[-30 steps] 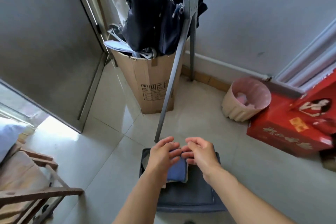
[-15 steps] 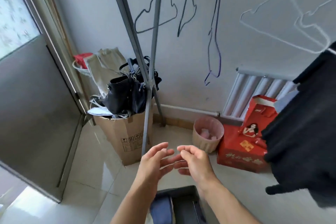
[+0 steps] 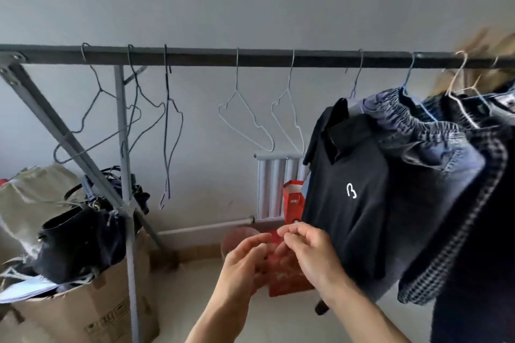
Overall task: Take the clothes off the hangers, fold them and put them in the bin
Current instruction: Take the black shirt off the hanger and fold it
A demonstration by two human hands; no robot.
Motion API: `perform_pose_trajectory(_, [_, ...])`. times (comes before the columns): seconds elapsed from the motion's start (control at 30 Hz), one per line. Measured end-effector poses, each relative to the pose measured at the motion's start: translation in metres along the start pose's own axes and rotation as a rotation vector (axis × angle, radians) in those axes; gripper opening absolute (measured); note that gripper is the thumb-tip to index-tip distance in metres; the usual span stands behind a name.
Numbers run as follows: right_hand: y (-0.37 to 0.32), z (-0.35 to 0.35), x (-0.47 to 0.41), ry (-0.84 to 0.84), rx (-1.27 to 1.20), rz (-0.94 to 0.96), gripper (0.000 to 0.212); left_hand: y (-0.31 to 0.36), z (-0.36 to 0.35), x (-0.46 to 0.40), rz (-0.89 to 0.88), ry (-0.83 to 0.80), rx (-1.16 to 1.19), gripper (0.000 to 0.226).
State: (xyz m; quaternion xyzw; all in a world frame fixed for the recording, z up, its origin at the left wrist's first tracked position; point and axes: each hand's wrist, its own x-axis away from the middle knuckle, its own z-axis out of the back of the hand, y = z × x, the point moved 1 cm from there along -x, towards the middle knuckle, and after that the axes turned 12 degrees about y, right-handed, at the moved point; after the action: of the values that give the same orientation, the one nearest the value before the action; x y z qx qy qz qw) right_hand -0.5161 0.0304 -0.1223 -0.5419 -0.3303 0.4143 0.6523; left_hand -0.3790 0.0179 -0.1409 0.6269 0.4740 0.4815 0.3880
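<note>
A grey rail point(image 3: 250, 57) runs across the view. Several bare wire hangers point(image 3: 245, 120) hang on its left and middle. At the right hang clothes: a black polo shirt point(image 3: 348, 203) with a small white mark, denim trousers point(image 3: 434, 147) behind it, and a checked garment point(image 3: 457, 245) further right. My left hand point(image 3: 245, 262) and my right hand point(image 3: 309, 253) are raised close together below the rail, fingers loosely curled, holding nothing. The right hand is just left of the polo shirt's hem. The bin is out of view.
A cardboard box point(image 3: 92, 312) with a black bag point(image 3: 80, 237) and a beige bag stands at the lower left, beside the rack's slanted legs point(image 3: 125, 217). Red boxes point(image 3: 292, 200), a pink basket point(image 3: 237, 237) and a radiator point(image 3: 276, 186) sit by the wall.
My view has lifted from the floor bin with folded clothes up to the rail. Both hands rose from the bin and moved toward the black polo shirt.
</note>
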Motion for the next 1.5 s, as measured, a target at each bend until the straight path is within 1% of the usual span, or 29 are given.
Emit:
perform_pose_trajectory(0.17, [-0.045, 0.078, -0.038, 0.148, -0.013, 0.137, 0.020, 0.020, -0.080, -0.008, -0.004, -0.125, 0.004, 0.021])
perform_pose_trajectory(0.3, [-0.081, 0.113, -0.068, 0.204, -0.016, 0.252, 0.020, 0.047, -0.131, -0.023, -0.053, -0.193, 0.010, 0.021])
perform_pose_trajectory(0.37, [-0.097, 0.125, -0.090, 0.268, -0.016, 0.314, 0.020, 0.065, -0.151, -0.030, -0.082, -0.199, -0.013, 0.020])
perform_pose_trajectory(0.43, [-0.111, 0.136, -0.117, 0.384, 0.005, 0.386, 0.018, 0.081, -0.166, -0.036, -0.107, -0.181, -0.037, 0.020])
perform_pose_trajectory(0.5, [-0.122, 0.146, -0.147, 0.506, 0.082, 0.428, 0.017, 0.093, -0.175, -0.041, -0.141, -0.160, -0.047, 0.022])
perform_pose_trajectory(0.57, [-0.130, 0.150, -0.174, 0.544, 0.218, 0.422, 0.022, 0.101, -0.179, -0.045, -0.172, -0.148, -0.070, 0.022])
perform_pose_trajectory(0.67, [-0.139, 0.145, -0.202, 0.488, 0.416, 0.377, 0.034, 0.107, -0.182, -0.047, -0.192, -0.127, -0.062, 0.022])
perform_pose_trajectory(0.77, [-0.140, 0.142, -0.215, 0.435, 0.467, 0.297, 0.039, 0.111, -0.186, -0.047, -0.200, -0.098, -0.053, 0.020])
perform_pose_trajectory(0.83, [-0.137, 0.141, -0.221, 0.404, 0.405, 0.243, 0.038, 0.115, -0.188, -0.046, -0.209, -0.082, -0.061, 0.018])
perform_pose_trajectory(0.93, [-0.138, 0.140, -0.220, 0.353, 0.183, 0.200, 0.012, 0.121, -0.191, -0.042, -0.255, -0.069, -0.107, 0.018])
perform_pose_trajectory(1.03, [-0.155, 0.145, -0.211, 0.352, 0.011, 0.247, 0.016, 0.125, -0.194, -0.040, -0.365, -0.048, -0.219, 0.021])
perform_pose_trajectory(1.07, [-0.163, 0.148, -0.207, 0.345, -0.029, 0.258, 0.015, 0.127, -0.195, -0.041, -0.405, -0.036, -0.246, 0.025])
perform_pose_trajectory(1.1, [-0.170, 0.150, -0.203, 0.320, -0.068, 0.258, 0.012, 0.128, -0.196, -0.041, -0.440, -0.030, -0.257, 0.034])
perform_pose_trajectory(1.17, [-0.179, 0.152, -0.191, 0.221, -0.091, 0.240, 0.007, 0.134, -0.197, -0.043, -0.500, -0.030, -0.237, 0.061])
perform_pose_trajectory(1.2, [-0.180, 0.152, -0.184, 0.161, -0.075, 0.231, 0.005, 0.137, -0.200, -0.042, -0.527, -0.045, -0.232, 0.071])
perform_pose_trajectory(1.23, [-0.179, 0.151, -0.180, 0.102, -0.060, 0.229, 0.004, 0.142, -0.201, -0.042, -0.548, -0.073, -0.240, 0.076])
perform_pose_trajectory(1.27, [-0.176, 0.150, -0.175, 0.053, -0.052, 0.226, 0.005, 0.145, -0.202, -0.041, -0.555, -0.107, -0.270, 0.073])
perform_pose_trajectory(1.3, [-0.173, 0.149, -0.172, 0.019, -0.053, 0.222, 0.006, 0.149, -0.203, -0.040, -0.548, -0.139, -0.323, 0.064])
perform_pose_trajectory(1.37, [-0.164, 0.149, -0.168, -0.013, -0.054, 0.212, 0.011, 0.153, -0.200, -0.041, -0.529, -0.156, -0.515, 0.038])
perform_pose_trajectory(1.4, [-0.160, 0.148, -0.167, -0.020, -0.052, 0.204, 0.014, 0.153, -0.198, -0.044, -0.557, -0.134, -0.632, 0.033])
perform_pose_trajectory(1.43, [-0.156, 0.147, -0.165, -0.024, -0.054, 0.192, 0.016, 0.152, -0.197, -0.045, -0.609, -0.090, -0.734, 0.035])
perform_pose_trajectory(1.5, [-0.153, 0.146, -0.162, -0.012, -0.090, 0.150, 0.020, 0.152, -0.195, -0.044, -0.789, 0.092, -0.923, 0.034])
